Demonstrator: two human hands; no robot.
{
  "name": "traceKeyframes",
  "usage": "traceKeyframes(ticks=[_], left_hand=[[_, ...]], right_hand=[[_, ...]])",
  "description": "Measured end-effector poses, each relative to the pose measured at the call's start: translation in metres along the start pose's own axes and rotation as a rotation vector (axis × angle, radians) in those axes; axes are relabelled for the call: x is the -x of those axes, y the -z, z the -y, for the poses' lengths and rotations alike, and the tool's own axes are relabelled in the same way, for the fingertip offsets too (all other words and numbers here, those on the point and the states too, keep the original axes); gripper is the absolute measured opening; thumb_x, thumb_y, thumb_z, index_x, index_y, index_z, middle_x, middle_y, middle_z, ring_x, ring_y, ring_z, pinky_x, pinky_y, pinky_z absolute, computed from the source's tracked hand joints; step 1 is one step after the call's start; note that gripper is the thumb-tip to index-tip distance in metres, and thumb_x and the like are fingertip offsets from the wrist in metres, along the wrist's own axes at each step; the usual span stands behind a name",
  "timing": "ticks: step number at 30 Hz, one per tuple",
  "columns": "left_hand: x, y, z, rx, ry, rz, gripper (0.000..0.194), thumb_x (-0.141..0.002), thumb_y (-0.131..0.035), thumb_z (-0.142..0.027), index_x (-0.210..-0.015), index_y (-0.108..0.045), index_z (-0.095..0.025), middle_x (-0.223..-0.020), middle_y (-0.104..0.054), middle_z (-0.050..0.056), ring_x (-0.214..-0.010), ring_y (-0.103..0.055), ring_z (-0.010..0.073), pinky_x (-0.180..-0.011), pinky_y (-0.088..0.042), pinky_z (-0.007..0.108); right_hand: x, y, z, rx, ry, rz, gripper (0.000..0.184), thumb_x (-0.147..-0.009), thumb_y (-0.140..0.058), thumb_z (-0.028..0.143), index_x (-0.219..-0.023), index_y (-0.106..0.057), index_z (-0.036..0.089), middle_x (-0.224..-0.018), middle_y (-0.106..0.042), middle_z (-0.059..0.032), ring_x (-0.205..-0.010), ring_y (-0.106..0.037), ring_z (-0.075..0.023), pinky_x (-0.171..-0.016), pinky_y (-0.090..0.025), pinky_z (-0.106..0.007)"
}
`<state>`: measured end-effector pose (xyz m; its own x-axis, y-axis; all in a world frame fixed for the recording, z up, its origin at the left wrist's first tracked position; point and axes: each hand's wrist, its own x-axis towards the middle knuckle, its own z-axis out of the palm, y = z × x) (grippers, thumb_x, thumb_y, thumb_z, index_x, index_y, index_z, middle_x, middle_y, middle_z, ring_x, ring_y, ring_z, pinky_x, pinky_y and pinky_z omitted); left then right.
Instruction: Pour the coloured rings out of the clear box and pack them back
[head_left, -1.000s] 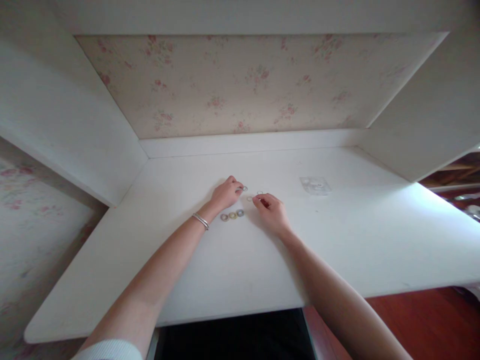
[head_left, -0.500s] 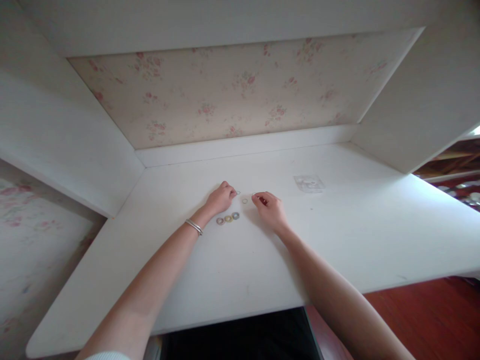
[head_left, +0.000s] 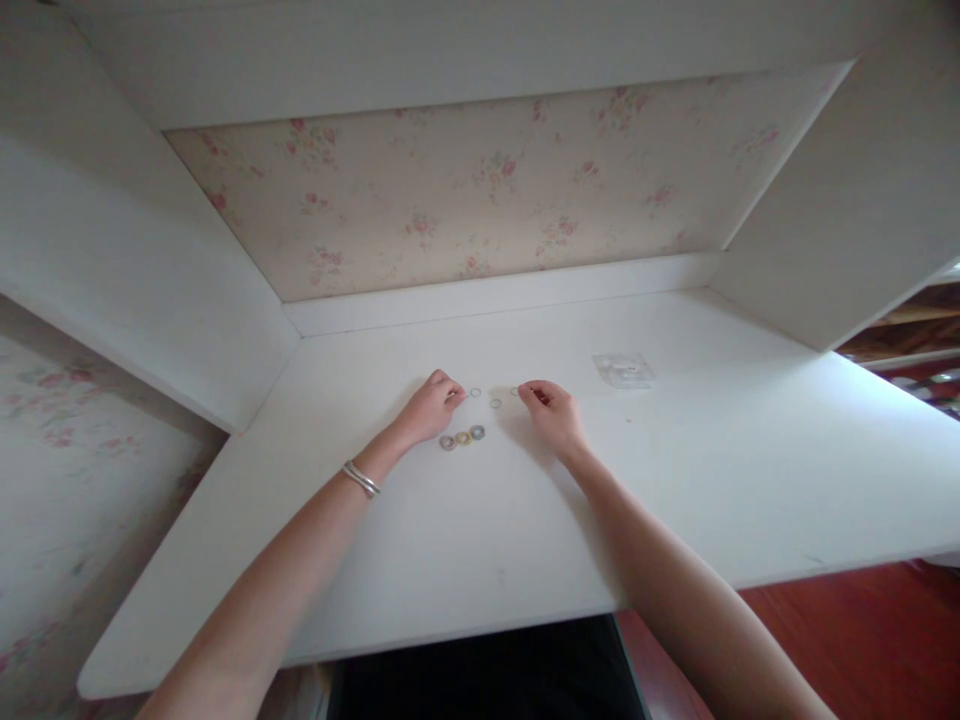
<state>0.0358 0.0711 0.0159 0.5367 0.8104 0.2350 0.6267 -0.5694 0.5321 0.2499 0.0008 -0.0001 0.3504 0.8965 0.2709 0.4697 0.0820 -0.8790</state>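
Observation:
On the white tabletop, my left hand [head_left: 435,406] is closed, thumb and fingertips pinched together. Whatever it may hold is too small to make out. Just right of those fingertips lies a thin ring [head_left: 475,393], apart from them. My right hand [head_left: 553,416] pinches the edge of another thin ring [head_left: 515,392] between thumb and finger. A third thin ring [head_left: 496,403] rests on the table between the hands. Nearer to me, three thicker rings sit in a touching row: a pinkish-brown one [head_left: 448,442], a yellow one [head_left: 463,438] and a grey one [head_left: 478,432].
A clear plastic packet [head_left: 624,371] lies to the right of my right hand. White panels [head_left: 825,190] enclose the table [head_left: 420,560] at the sides, with floral wallpaper [head_left: 450,200] behind. The table's front edge runs below my forearms.
My left hand has drawn back leftward, and the thin ring that was at its fingertips now lies apart on the table. My right hand stays at its ring. The view has shifted slightly.

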Motion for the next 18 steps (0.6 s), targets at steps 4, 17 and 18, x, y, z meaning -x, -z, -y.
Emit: traceKeyframes(ticks=[4,17,18], left_hand=[[0.027,-0.001,-0.022,-0.004,-0.044,0.031,0.02,-0.09,-0.044,-0.029,-0.086,-0.061,-0.019,-0.093,-0.051,0.002,-0.078,-0.056,0.0126,-0.075,-0.046,0.027],[0.044,-0.005,-0.044,-0.144,-0.127,0.048,0.021,-0.091,-0.042,-0.022,-0.089,-0.063,-0.019,-0.093,-0.054,0.004,-0.08,-0.057,0.0141,-0.078,-0.046,0.028],[0.044,-0.006,-0.045,-0.15,-0.124,0.058,0.021,-0.091,-0.042,-0.022,-0.089,-0.063,-0.019,-0.093,-0.054,0.004,-0.081,-0.057,0.0145,-0.079,-0.046,0.028]], right_hand=[[0.001,-0.003,-0.002,0.028,0.012,0.004,0.029,-0.079,-0.051,0.043,-0.081,-0.069,0.02,-0.079,-0.068,-0.0036,-0.069,-0.057,-0.0151,-0.068,-0.042,-0.028],[0.006,-0.004,0.004,0.11,0.065,0.034,0.03,-0.081,-0.047,0.042,-0.081,-0.068,0.02,-0.081,-0.068,-0.0039,-0.07,-0.057,-0.015,-0.068,-0.042,-0.028],[0.007,-0.004,0.005,0.111,0.07,0.039,0.03,-0.081,-0.047,0.041,-0.081,-0.068,0.02,-0.081,-0.068,-0.0036,-0.07,-0.057,-0.0149,-0.068,-0.042,-0.028]])
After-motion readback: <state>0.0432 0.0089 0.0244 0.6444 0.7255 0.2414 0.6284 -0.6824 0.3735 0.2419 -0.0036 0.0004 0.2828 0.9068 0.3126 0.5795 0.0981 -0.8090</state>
